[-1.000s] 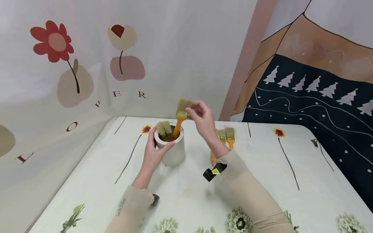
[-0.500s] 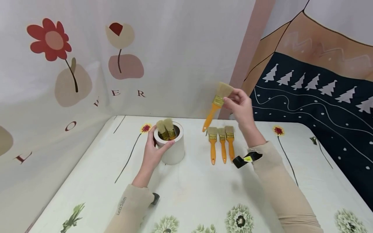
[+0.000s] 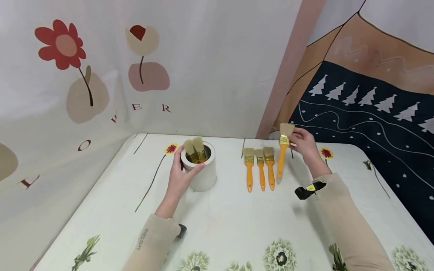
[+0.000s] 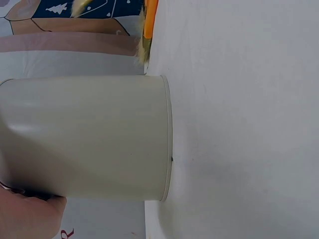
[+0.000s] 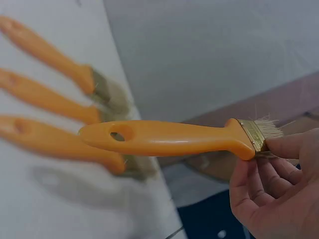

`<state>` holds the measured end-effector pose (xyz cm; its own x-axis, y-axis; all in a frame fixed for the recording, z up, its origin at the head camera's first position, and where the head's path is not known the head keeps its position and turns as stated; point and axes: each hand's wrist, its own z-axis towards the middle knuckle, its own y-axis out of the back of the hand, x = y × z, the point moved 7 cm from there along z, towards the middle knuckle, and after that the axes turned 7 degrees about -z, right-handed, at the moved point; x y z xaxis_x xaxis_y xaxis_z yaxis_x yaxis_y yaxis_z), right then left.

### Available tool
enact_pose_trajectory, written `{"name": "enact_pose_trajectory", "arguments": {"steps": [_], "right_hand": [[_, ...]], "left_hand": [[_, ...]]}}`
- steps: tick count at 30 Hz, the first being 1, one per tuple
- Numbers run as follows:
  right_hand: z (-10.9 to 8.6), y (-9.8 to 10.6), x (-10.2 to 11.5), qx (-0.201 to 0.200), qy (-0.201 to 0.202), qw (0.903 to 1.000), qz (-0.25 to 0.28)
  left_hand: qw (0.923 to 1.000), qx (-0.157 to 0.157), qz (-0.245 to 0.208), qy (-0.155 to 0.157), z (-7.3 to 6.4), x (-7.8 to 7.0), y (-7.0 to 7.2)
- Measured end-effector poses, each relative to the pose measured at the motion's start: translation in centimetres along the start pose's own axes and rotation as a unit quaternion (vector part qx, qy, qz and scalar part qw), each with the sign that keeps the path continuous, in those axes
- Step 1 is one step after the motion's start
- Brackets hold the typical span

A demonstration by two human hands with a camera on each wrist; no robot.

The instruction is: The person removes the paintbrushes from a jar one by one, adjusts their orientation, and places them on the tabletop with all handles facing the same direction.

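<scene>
The fingers of the right hand [image 3: 304,143] pinch a flat brush [image 3: 282,156] at its gold metal band, bristles up; its smooth orange handle hangs below them, the tip perhaps touching the desk [image 3: 217,229]. Left of these fingers, three similar brushes [image 3: 261,174] lie side by side. Farther left, the left hand [image 3: 179,177] curls thumb and fingers round a smooth, pale, thick-rimmed cylindrical pot [image 3: 203,180], two bristle-topped brushes [image 3: 200,149] leaning inside, beside those fingers.

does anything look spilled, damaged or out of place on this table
Nothing stands out: the can stands upright with two brushes inside, three brushes lie side by side, and I see no spill or breakage.
</scene>
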<state>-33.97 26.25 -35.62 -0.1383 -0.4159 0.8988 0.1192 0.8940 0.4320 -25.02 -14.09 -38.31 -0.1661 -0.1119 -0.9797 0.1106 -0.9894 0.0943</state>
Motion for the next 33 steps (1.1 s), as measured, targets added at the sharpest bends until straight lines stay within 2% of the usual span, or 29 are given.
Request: {"name": "enact_pose_trajectory", "arguments": {"steps": [5, 9, 14, 16, 19, 24, 33], "right_hand": [[0.9, -0.7, -3.4, 0.044, -0.031, 0.9979, -0.035], [1.2, -1.2, -5.8, 0.074, -0.069, 0.9928, -0.065], [1.5, -1.7, -7.7, 0.099, -0.103, 0.9879, -0.060], [1.6, -1.9, -8.0, 0.103, -0.110, 0.9871, -0.054], [1.8, -2.0, -8.1, 0.099, -0.106, 0.9864, -0.076], [2.1, -2.2, -7.7, 0.088, -0.072, 0.9858, -0.124], [2.1, -3.0, -7.2, 0.069, -0.072, 0.9761, -0.193]], "left_hand": [[1.0000, 0.000, 0.003, 0.003, 0.1, 0.0, -0.1], [1.0000, 0.003, 0.002, 0.007, 0.1, 0.0, -0.3], [0.9999, 0.004, 0.004, 0.012, 0.0, 0.1, -0.4], [0.9999, 0.003, 0.004, 0.013, 0.0, 0.2, -0.4], [0.9999, 0.001, 0.004, 0.014, 0.0, 0.2, -0.3], [0.9999, 0.002, 0.006, 0.016, 0.0, 0.1, -0.3], [0.9999, -0.002, 0.009, 0.013, -0.1, 0.1, 0.0]]}}
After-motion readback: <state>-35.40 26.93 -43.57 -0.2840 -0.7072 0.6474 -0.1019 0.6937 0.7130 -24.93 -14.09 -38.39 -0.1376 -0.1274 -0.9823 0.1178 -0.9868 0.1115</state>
